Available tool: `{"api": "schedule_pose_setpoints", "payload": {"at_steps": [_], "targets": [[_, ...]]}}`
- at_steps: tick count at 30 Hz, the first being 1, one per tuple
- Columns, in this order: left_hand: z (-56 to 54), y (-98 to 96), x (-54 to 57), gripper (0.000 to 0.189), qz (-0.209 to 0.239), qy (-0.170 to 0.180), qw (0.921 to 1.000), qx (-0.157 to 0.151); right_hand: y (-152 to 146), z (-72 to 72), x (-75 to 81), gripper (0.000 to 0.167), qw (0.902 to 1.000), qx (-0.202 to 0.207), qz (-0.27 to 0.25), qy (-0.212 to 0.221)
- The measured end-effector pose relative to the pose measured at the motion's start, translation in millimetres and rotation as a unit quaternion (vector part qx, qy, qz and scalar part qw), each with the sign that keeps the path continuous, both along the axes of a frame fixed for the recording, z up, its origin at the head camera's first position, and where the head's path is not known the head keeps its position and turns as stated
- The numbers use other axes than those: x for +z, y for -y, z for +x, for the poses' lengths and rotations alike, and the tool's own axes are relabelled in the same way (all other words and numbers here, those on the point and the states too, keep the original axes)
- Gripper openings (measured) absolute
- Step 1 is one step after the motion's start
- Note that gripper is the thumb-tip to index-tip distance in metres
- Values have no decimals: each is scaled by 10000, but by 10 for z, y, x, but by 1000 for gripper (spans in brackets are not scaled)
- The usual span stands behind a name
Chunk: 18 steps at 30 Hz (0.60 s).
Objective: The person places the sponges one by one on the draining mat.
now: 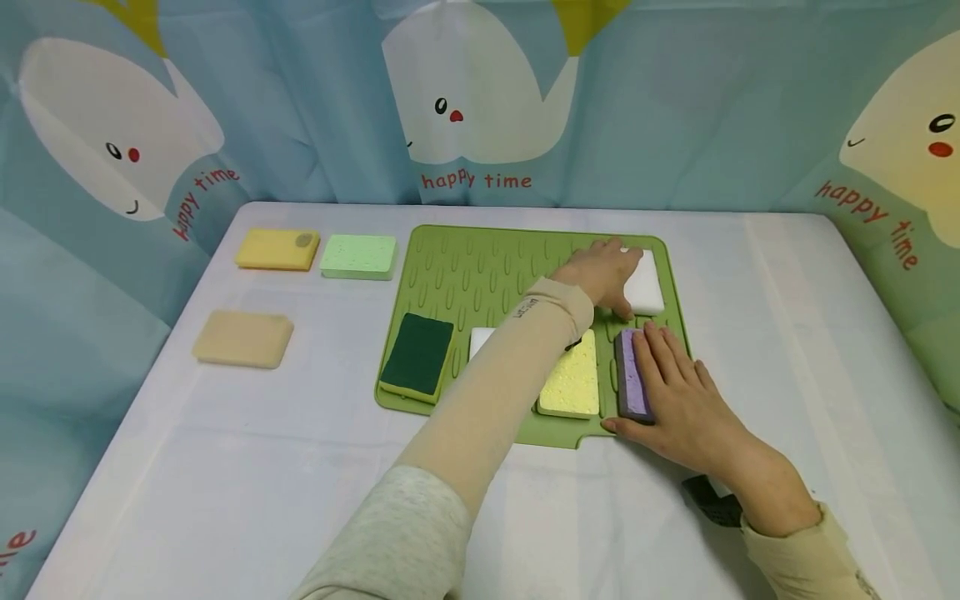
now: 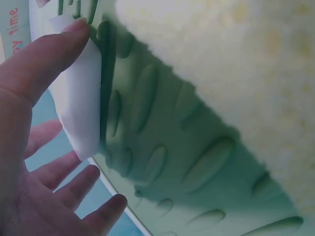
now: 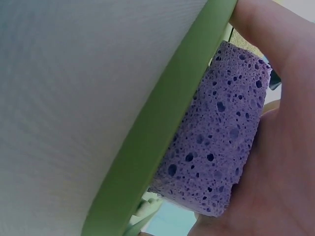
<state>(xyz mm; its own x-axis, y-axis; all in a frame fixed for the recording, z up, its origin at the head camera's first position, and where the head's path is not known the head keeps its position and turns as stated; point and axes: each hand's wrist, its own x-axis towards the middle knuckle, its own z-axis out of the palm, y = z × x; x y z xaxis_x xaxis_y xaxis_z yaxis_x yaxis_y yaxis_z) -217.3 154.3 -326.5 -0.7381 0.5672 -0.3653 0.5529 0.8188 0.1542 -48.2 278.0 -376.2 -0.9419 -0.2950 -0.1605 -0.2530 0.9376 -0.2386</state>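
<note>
Enclosed tabletop booth, cartoon-whale cloth walls, white-covered table

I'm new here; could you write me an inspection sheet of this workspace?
Surface: white tabletop bearing a textured green mat.
Job's things: white sponge and purple sponge, both at the mat's right side.
Clutter: on the mat, dark green scouring sponge, pale yellow sponge, part-hidden white piece; left of it, yellow sponge, light green sponge, beige block.
Grippers: bare hands; left hand spread at the white sponge, right hand over the purple one.
Cables: nothing seen.
Surroundings: whale-print curtain lettered "happy time".
</note>
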Motion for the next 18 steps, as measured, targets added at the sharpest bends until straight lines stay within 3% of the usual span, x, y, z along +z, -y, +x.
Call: {"api": "schedule_pose_setpoints", "payload": {"at_steps": [12, 18], "targets": [[-14, 11, -51, 95, 182, -128, 9997, 49, 2, 2, -3, 120, 10000, -10, -37, -43], [-27, 49, -22, 100, 342, -1, 9994, 85, -2, 4, -2, 120, 10000, -11, -8, -39]]}}
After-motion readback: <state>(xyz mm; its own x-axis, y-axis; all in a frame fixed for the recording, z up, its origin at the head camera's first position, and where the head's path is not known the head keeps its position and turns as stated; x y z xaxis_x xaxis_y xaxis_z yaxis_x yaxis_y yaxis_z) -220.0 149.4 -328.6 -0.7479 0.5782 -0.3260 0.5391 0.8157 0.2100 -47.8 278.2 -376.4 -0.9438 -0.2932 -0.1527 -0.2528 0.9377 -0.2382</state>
